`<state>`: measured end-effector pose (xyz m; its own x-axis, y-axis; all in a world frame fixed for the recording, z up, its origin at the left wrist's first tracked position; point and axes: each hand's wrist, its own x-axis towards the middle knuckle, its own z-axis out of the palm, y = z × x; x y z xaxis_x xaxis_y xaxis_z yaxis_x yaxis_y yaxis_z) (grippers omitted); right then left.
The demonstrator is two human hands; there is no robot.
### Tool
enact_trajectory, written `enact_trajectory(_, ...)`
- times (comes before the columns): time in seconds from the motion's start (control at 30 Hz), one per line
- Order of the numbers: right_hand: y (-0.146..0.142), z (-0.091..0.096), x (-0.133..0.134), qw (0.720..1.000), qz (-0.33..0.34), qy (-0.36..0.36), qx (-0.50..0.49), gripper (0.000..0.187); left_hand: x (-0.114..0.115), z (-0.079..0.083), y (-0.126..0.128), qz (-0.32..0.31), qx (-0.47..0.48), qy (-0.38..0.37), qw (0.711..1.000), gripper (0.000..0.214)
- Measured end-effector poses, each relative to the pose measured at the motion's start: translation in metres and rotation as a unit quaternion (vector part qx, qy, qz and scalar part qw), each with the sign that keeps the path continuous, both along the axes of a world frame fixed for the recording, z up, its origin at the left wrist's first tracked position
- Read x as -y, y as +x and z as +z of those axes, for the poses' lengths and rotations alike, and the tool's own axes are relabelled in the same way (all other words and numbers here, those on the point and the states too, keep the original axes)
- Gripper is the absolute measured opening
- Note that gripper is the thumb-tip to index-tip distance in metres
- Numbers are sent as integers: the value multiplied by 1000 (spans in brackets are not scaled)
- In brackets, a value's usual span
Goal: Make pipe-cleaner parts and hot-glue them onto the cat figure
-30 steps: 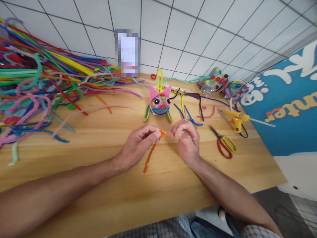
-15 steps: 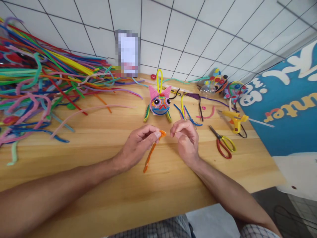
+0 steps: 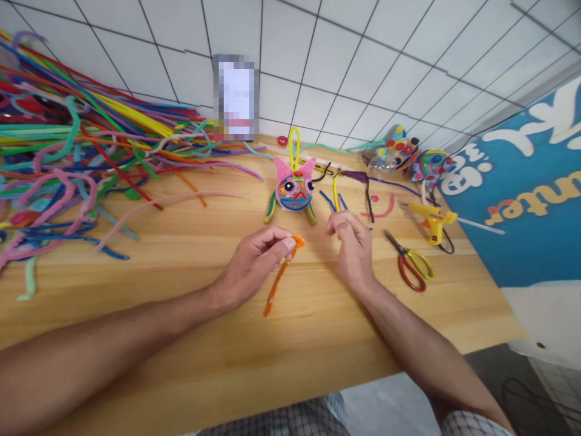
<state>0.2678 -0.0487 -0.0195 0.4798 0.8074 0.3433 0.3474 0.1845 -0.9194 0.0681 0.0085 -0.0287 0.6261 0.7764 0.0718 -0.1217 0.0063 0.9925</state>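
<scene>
My left hand [image 3: 256,257] pinches an orange pipe cleaner [image 3: 276,284] between thumb and forefinger. Its upper end is bent into a small loop beside the fingertips, and the straight tail slants down toward the table. My right hand [image 3: 351,248] is apart from it on the right, fingers curled in against the thumb; whatever they hold, if anything, is hidden. Just beyond both hands stands a round ornament [image 3: 294,192] with pink ears, googly eyes, a yellow hanging loop and green-and-yellow legs. Blue and yellow pipe cleaner pieces [image 3: 336,197] lie behind my right hand, partly covered by it.
Scissors [image 3: 411,263] and a yellow glue gun [image 3: 431,221] lie to the right. A big heap of coloured pipe cleaners [image 3: 91,157] covers the left side. Two more decorated balls [image 3: 394,154] sit back right. A phone [image 3: 236,100] leans on the tiled wall.
My right hand has moved right and slightly away from the orange pipe cleaner, now covering part of the blue pieces. My left hand keeps its pinch almost in place.
</scene>
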Motion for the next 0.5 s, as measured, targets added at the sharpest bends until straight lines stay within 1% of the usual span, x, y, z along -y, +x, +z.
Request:
enact_trajectory(0.03,2,2,0,1000,-16,0,6,21,0,0,0,0,4,-6,1000,26)
enact_trajectory(0.07,3,3,0,1000,-21,-2,12,15,0,0,0,0,8,-11,1000,26)
enact_trajectory(0.1,3,4,1,1000,-16,-4,19,13,0,-1,0,1,12,-15,1000,25)
enact_trajectory(0.2,-6,3,8,997,34,-7,71,20,-1,0,1,7,22,-19,1000,25)
enact_trajectory(0.33,-20,-1,15,985,98,5,145,16,-1,1,1,9,26,-25,999,29)
enact_trajectory(0.4,-25,-2,17,979,114,13,167,15,0,1,1,10,27,-25,999,30)
enact_trajectory(0.5,-27,-4,17,976,119,19,183,15,0,1,1,11,25,-21,999,29)
